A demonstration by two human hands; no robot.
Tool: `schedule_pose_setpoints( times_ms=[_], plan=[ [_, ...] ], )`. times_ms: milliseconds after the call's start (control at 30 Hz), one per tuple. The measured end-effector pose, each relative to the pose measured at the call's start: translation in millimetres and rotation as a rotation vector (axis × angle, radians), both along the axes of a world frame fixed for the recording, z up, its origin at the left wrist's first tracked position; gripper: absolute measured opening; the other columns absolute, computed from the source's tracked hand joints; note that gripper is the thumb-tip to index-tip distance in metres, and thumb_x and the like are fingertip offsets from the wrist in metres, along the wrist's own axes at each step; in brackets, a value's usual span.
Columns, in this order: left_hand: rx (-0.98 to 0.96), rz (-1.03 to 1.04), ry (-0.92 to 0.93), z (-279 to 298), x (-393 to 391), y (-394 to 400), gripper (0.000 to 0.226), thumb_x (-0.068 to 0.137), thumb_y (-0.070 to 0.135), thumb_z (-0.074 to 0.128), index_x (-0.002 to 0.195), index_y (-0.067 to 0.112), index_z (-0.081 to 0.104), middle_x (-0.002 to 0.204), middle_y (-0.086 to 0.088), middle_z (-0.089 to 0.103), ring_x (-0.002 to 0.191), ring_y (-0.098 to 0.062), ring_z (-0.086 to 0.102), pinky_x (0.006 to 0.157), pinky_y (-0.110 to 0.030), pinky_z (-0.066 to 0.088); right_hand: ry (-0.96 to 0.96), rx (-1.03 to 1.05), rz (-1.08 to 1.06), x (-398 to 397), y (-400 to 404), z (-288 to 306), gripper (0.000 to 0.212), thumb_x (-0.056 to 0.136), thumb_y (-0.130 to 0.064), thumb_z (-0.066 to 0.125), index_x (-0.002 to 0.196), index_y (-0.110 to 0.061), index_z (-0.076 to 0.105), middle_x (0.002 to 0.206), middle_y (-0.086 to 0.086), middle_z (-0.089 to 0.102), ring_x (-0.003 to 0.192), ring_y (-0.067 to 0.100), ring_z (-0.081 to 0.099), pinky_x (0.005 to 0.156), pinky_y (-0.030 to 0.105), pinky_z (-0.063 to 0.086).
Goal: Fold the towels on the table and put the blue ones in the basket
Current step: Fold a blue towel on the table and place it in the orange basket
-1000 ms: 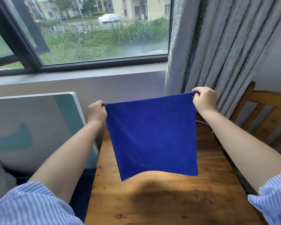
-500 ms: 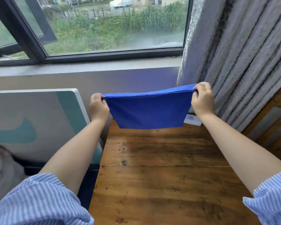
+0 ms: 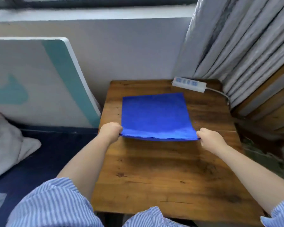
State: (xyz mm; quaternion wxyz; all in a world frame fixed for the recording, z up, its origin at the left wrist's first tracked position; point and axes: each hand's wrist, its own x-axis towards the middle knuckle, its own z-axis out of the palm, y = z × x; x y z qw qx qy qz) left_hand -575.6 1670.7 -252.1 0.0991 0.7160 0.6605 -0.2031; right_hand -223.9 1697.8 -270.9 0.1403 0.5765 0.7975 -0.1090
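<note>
A blue towel (image 3: 154, 114) lies spread on the far half of the wooden table (image 3: 162, 169), its near edge lifted slightly off the wood. My left hand (image 3: 111, 131) pinches the near left corner of that edge. My right hand (image 3: 209, 135) pinches the near right corner. The near edge shows two layers, so the towel looks doubled over. No basket is in view.
A white power strip (image 3: 188, 84) with its cable lies at the table's far right corner. Grey curtains (image 3: 236, 38) hang behind it, and a wooden chair (image 3: 269, 102) stands to the right. A white and teal board (image 3: 39, 79) leans left of the table, with a pale cloth (image 3: 8, 141) on dark bedding.
The towel was held up in the air by its top corners; now it has been brought down flat onto the table. The camera has tilted down from the window.
</note>
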Motion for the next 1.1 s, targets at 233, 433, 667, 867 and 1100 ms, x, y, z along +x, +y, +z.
schedule_pose_setpoints(
  times_ms=[233, 433, 667, 867, 1100],
  plan=[
    [-0.251, -0.176, 0.079, -56, 13, -70, 0.022, 0.090, 0.008, 0.047, 0.109, 0.008, 0.058, 0.116, -0.007, 0.055, 0.114, -0.024, 0.046, 0.084, -0.033, 0.047, -0.252, -0.124, 0.216, 6, -74, -49, 0.026, 0.084, 0.000, 0.042, 0.105, -0.010, 0.054, 0.112, 0.006, 0.054, 0.111, 0.024, 0.044, 0.083, 0.031, 0.041],
    [-0.299, -0.295, 0.069, -83, 11, -113, 0.030, 0.090, 0.007, 0.046, 0.120, 0.011, 0.052, 0.123, -0.005, 0.050, 0.118, -0.021, 0.041, 0.088, -0.030, 0.043, -0.295, -0.177, 0.259, -1, -113, -62, 0.026, 0.087, 0.000, 0.039, 0.106, -0.009, 0.053, 0.114, 0.009, 0.052, 0.111, 0.025, 0.043, 0.082, 0.031, 0.040],
    [-0.375, -0.222, 0.072, -102, 17, -137, 0.030, 0.088, 0.011, 0.049, 0.118, 0.010, 0.055, 0.124, -0.007, 0.041, 0.118, -0.023, 0.038, 0.082, -0.028, 0.041, -0.373, -0.372, 0.141, -7, -138, -76, 0.031, 0.089, -0.001, 0.037, 0.113, -0.008, 0.055, 0.119, 0.009, 0.049, 0.113, 0.025, 0.043, 0.087, 0.031, 0.041],
    [-0.351, -0.205, 0.036, -94, 14, -107, 0.027, 0.091, 0.015, 0.043, 0.117, 0.011, 0.052, 0.120, -0.008, 0.047, 0.114, -0.025, 0.044, 0.082, -0.031, 0.041, -0.454, -0.475, 0.007, -10, -108, -68, 0.030, 0.085, -0.013, 0.040, 0.109, -0.015, 0.058, 0.118, 0.003, 0.058, 0.111, 0.021, 0.052, 0.094, 0.032, 0.037],
    [-0.134, 0.013, -0.117, -84, 33, -20, 0.020, 0.093, 0.015, 0.040, 0.109, 0.006, 0.048, 0.122, -0.009, 0.046, 0.118, -0.025, 0.041, 0.084, -0.033, 0.042, -0.131, -0.101, -0.041, -47, -10, -67, 0.026, 0.089, -0.014, 0.041, 0.109, -0.005, 0.055, 0.115, 0.012, 0.055, 0.115, 0.029, 0.047, 0.091, 0.037, 0.039]
  ],
)
